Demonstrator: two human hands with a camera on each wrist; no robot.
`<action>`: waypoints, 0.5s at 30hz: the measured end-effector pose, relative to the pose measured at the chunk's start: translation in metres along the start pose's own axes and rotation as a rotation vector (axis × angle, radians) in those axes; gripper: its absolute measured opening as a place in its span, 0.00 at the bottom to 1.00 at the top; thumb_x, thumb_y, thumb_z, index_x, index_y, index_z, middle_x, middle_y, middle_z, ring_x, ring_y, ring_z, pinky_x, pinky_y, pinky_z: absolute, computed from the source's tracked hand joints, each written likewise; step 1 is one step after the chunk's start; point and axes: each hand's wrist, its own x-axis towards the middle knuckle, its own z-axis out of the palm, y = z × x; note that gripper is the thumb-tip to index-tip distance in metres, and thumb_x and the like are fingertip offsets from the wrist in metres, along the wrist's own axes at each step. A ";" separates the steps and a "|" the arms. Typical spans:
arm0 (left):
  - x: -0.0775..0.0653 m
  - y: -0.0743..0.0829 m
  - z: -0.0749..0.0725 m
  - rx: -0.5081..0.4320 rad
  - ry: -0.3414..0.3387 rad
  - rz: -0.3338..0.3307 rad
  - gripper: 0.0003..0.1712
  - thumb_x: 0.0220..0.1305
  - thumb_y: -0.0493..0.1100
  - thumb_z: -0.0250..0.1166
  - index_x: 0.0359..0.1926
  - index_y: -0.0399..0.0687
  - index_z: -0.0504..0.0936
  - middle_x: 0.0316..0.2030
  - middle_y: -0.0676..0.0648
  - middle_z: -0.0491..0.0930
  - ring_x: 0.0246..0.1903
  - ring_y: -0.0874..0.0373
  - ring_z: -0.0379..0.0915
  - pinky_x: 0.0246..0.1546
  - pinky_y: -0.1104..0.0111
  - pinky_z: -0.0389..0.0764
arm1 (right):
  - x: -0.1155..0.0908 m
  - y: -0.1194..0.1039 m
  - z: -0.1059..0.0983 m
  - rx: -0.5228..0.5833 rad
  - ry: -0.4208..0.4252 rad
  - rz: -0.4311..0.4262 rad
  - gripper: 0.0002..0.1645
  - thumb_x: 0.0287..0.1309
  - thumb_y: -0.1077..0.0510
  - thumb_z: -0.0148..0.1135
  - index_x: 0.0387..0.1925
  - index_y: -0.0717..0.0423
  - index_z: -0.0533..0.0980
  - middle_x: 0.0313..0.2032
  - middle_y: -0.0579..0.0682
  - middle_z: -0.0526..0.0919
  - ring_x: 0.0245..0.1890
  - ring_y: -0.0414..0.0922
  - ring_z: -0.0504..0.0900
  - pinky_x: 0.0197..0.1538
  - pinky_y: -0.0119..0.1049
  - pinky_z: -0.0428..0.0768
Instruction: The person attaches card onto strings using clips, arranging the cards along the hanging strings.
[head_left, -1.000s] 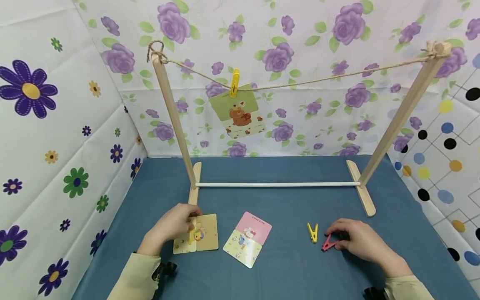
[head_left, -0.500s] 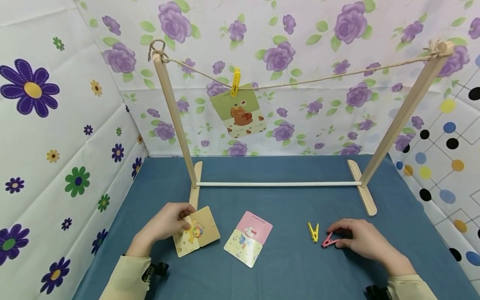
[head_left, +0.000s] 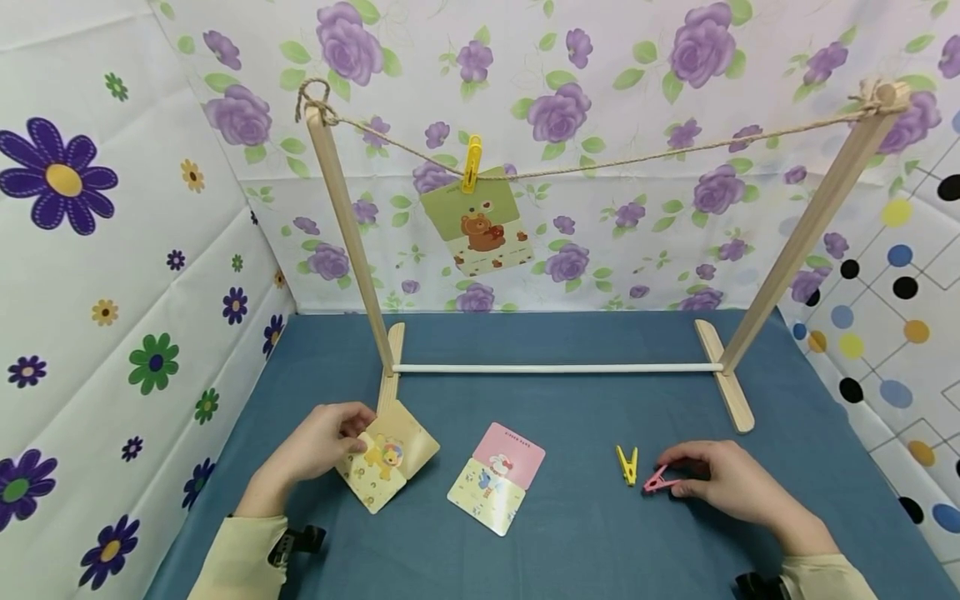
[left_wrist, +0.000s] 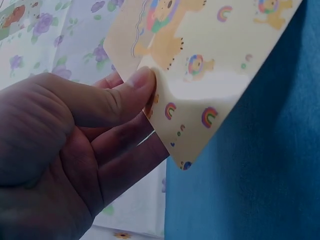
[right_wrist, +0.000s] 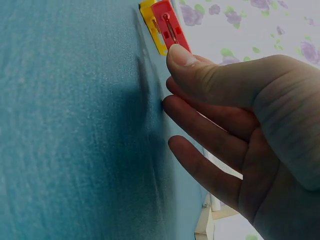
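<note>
My left hand [head_left: 318, 446] pinches the yellow lion card [head_left: 388, 457] by its left edge, thumb on the printed face in the left wrist view; the card [left_wrist: 210, 65] is tilted. At the right, my right hand [head_left: 731, 483] holds a pink-red clothespin [head_left: 660, 480] between thumb and fingers. A yellow clothespin [head_left: 627, 465] lies just left of it. Between the hands a pink and cream rabbit card [head_left: 497, 478] lies flat on the blue cloth. A green bear card [head_left: 480, 223] hangs from the rope, held by another yellow clothespin [head_left: 471, 164].
A rope [head_left: 637, 163] sags between two wooden posts, the left post [head_left: 348, 242] and the right post [head_left: 813, 229]. A white rod [head_left: 555, 368] joins their wooden feet above the blue cloth [head_left: 562, 550]. Flower-printed sheets stand behind and at the left, a dotted one [head_left: 892, 333] at the right.
My left hand has drawn back a little to the left, and the lion card has turned counterclockwise and tilted up. The right hand has barely moved with the pink-red clothespin.
</note>
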 end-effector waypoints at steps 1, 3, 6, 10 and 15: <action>0.000 -0.001 0.000 -0.007 0.002 0.001 0.17 0.64 0.27 0.74 0.53 0.40 0.86 0.39 0.51 0.83 0.38 0.58 0.79 0.40 0.61 0.83 | 0.000 0.000 0.000 0.008 -0.002 0.000 0.20 0.58 0.51 0.82 0.53 0.35 0.87 0.50 0.36 0.88 0.48 0.38 0.85 0.46 0.39 0.84; 0.000 -0.002 -0.001 -0.028 0.008 -0.002 0.17 0.64 0.27 0.74 0.52 0.40 0.86 0.39 0.51 0.83 0.38 0.58 0.80 0.40 0.62 0.83 | 0.000 -0.001 0.000 0.018 -0.005 0.000 0.20 0.59 0.51 0.81 0.53 0.37 0.87 0.49 0.36 0.88 0.47 0.38 0.85 0.46 0.38 0.84; 0.000 -0.004 -0.001 -0.067 0.013 0.009 0.16 0.65 0.27 0.74 0.52 0.39 0.85 0.39 0.50 0.83 0.38 0.57 0.80 0.39 0.63 0.84 | 0.000 -0.001 0.000 0.032 -0.006 0.000 0.20 0.60 0.49 0.81 0.54 0.38 0.87 0.49 0.35 0.88 0.47 0.37 0.85 0.45 0.38 0.85; 0.000 -0.005 -0.001 -0.122 0.020 0.008 0.15 0.66 0.28 0.73 0.51 0.40 0.84 0.39 0.49 0.82 0.38 0.56 0.81 0.38 0.65 0.84 | 0.001 -0.002 -0.001 0.056 0.005 -0.002 0.20 0.62 0.46 0.79 0.55 0.40 0.87 0.48 0.35 0.88 0.46 0.37 0.85 0.45 0.37 0.85; -0.001 -0.007 0.002 -0.195 0.019 0.006 0.14 0.68 0.27 0.72 0.51 0.40 0.83 0.39 0.48 0.82 0.39 0.54 0.82 0.38 0.64 0.85 | 0.002 -0.005 -0.001 0.090 0.048 0.001 0.20 0.63 0.46 0.79 0.55 0.42 0.87 0.47 0.35 0.88 0.45 0.37 0.86 0.44 0.36 0.86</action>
